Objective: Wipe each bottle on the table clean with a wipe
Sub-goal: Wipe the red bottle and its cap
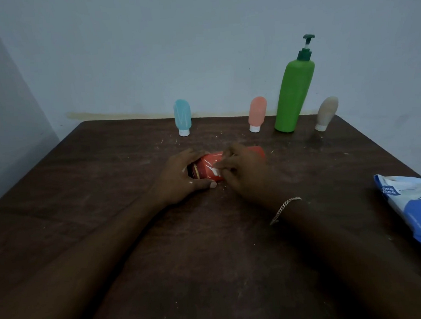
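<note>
A red bottle [211,168] lies on its side in the middle of the dark wooden table [106,165]. My left hand [181,178] grips its left end, thumb in front. My right hand [242,169] rests over its right part and pinches a small white wipe [218,167] against the bottle. Along the far edge stand a blue tube [182,117], a pink tube [257,113], a tall green pump bottle [294,90] and a beige tube [327,113], all upright on their caps or base.
A blue and white pack of wipes [414,211] lies at the table's right edge. White specks are scattered over the tabletop. A pale wall rises directly behind the row of bottles.
</note>
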`<state>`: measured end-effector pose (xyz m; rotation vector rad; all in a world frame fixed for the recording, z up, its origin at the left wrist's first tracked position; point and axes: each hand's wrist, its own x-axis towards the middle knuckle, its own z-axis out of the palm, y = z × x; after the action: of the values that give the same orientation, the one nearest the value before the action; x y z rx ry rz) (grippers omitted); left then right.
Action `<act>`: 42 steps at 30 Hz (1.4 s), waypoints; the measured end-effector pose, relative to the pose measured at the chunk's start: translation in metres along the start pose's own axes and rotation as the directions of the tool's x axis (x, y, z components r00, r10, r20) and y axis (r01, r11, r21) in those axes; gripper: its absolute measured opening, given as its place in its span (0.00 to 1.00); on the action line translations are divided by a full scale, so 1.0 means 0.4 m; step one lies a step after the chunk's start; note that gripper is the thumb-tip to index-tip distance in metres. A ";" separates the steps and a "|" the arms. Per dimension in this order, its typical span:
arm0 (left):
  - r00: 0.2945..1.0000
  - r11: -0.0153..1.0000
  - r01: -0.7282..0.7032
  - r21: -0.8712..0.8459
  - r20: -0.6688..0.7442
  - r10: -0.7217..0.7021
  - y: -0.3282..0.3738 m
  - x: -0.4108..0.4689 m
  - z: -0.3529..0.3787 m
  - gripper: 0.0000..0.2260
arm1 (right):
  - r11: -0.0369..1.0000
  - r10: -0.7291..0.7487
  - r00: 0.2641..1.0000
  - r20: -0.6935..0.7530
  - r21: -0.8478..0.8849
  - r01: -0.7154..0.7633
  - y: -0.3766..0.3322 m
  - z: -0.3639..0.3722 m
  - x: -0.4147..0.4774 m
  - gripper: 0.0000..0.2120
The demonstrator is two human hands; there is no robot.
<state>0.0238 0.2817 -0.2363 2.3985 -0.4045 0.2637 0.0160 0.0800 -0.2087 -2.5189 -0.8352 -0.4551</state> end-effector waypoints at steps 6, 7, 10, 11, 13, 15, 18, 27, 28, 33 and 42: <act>1.000 1.000 0.002 -0.007 0.008 -0.002 0.004 0.000 -0.003 0.36 | 0.994 0.106 0.982 -0.155 -0.007 -0.108 0.036 -0.011 0.012 0.09; 1.000 1.000 0.003 -0.009 0.005 -0.003 0.004 0.000 -0.003 0.36 | 0.996 0.086 0.984 -0.155 -0.009 -0.089 0.017 -0.009 0.020 0.09; 1.000 1.000 -0.003 -0.008 -0.012 0.003 0.006 -0.004 -0.003 0.36 | 0.998 -0.043 0.999 -0.017 0.034 0.044 -0.026 0.003 0.009 0.10; 1.000 1.000 -0.007 -0.004 -0.012 0.007 0.006 -0.005 -0.003 0.36 | 0.996 -0.079 0.996 0.046 0.041 0.077 -0.022 0.001 -0.004 0.10; 1.000 1.000 -0.005 0.016 -0.001 0.006 0.007 -0.005 -0.005 0.36 | 0.997 -0.065 0.996 0.067 0.048 0.062 0.010 -0.010 -0.016 0.09; 1.000 0.999 0.000 0.039 0.019 -0.001 0.004 -0.001 -0.005 0.37 | 0.999 0.037 0.997 -0.069 0.030 -0.035 0.042 -0.016 -0.005 0.09; 1.000 1.000 -0.005 0.026 0.021 0.005 0.005 -0.001 -0.004 0.35 | 0.999 0.034 0.995 -0.094 0.018 -0.032 0.010 -0.007 0.020 0.10; 0.998 0.997 0.009 0.080 0.055 -0.014 0.014 0.003 -0.005 0.37 | 0.992 -0.122 0.992 0.038 -0.027 0.123 0.028 -0.025 -0.002 0.07; 0.998 0.997 0.016 0.075 0.059 -0.021 0.015 0.002 -0.006 0.37 | 0.993 -0.120 0.993 0.011 -0.019 0.120 0.020 -0.022 0.004 0.07; 0.998 0.999 -0.004 0.038 0.058 0.002 0.015 -0.002 -0.013 0.35 | 0.981 -0.196 0.974 0.116 0.012 0.196 -0.021 0.000 0.007 0.05; 1.000 1.000 -0.017 0.023 -0.018 0.017 0.018 -0.003 -0.001 0.31 | 0.998 0.052 0.992 -0.113 0.022 -0.050 -0.025 -0.002 0.032 0.11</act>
<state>0.0199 0.2773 -0.2321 2.4145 -0.4158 0.2992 0.0191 0.0929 -0.1994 -2.4653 -0.7267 -0.5649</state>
